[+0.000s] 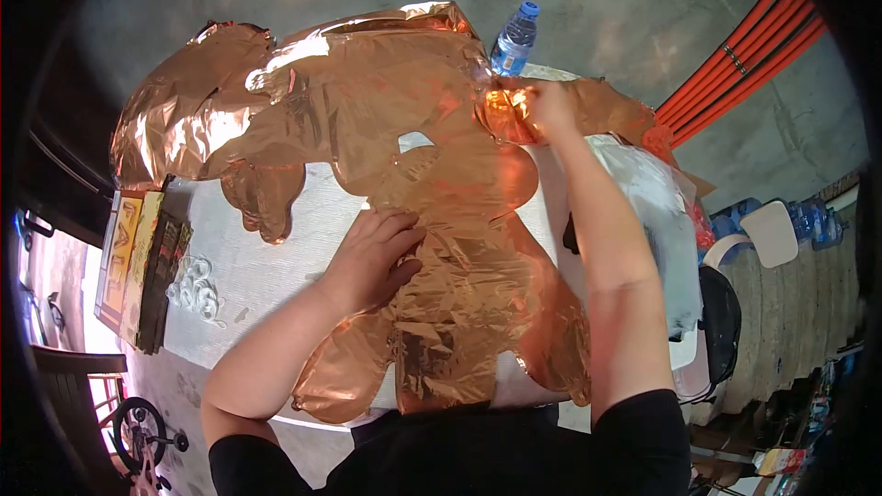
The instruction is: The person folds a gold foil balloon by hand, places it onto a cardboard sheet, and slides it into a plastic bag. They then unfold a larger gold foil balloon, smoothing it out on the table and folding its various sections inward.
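Observation:
Large copper-coloured foil balloons (441, 266), flat and wrinkled with several rounded lobes, spread over a white-covered table (276, 285). My left hand (378, 253) lies on the middle of the foil, palm down, its fingers slightly apart. Farther out to the right, my right hand (554, 112) is closed at a shiny, bunched part of the foil. Its fingers are blurred and partly hidden. Just beyond that hand stands a water bottle (514, 39) with a blue cap. How the foil pieces join or overlap cannot be made out.
Boxes (138, 266) stand at the table's left edge beside coiled white string (195, 291). Clear plastic wrapping (648, 211) covers the right side, near a black bag (719, 321). Orange pipes (735, 55) run along the floor, with blue bottles (818, 220) at far right.

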Action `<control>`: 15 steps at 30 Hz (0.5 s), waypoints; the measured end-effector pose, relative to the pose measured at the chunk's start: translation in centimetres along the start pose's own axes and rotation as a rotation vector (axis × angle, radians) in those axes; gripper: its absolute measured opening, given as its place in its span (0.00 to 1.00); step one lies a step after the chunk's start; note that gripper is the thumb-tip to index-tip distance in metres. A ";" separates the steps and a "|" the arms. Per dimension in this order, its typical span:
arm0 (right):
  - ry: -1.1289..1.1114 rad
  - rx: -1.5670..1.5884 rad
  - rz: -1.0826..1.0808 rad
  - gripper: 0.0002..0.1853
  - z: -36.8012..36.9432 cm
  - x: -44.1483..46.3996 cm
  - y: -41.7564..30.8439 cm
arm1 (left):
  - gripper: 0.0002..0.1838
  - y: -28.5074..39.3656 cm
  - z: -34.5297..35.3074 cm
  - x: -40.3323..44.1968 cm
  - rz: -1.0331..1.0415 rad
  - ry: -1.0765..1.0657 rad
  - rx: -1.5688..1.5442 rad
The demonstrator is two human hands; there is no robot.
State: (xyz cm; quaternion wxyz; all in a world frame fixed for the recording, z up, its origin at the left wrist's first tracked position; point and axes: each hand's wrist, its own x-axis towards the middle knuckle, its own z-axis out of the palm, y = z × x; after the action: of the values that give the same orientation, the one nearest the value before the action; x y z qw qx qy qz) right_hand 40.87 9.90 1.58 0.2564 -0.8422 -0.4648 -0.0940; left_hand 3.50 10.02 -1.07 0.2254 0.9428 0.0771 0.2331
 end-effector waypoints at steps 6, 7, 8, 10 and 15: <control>-0.005 0.402 0.158 0.10 -5.0 5.6 6.8 | 0.22 0.0 0.0 0.1 -0.003 0.004 0.002; -0.013 0.582 0.188 0.10 -6.2 6.6 7.9 | 0.22 0.0 0.0 0.0 -0.008 0.002 0.002; -0.021 0.762 0.220 0.10 -6.9 7.2 9.0 | 0.22 0.1 -0.1 -0.1 -0.004 0.003 0.001; 0.161 0.574 0.223 0.09 -12.3 7.1 8.1 | 0.23 0.1 -0.1 0.1 -0.020 -0.007 0.003; 0.724 -0.217 -0.058 0.16 -27.8 10.3 9.3 | 0.25 0.2 -0.3 0.1 -0.006 -0.018 -0.012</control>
State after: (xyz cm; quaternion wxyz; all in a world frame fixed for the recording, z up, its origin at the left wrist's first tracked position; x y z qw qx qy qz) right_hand 56.47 -1.02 26.16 0.3105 -0.7633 -0.3552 -0.4414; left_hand 3.47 9.96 -0.69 0.2323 0.9434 0.0766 0.2241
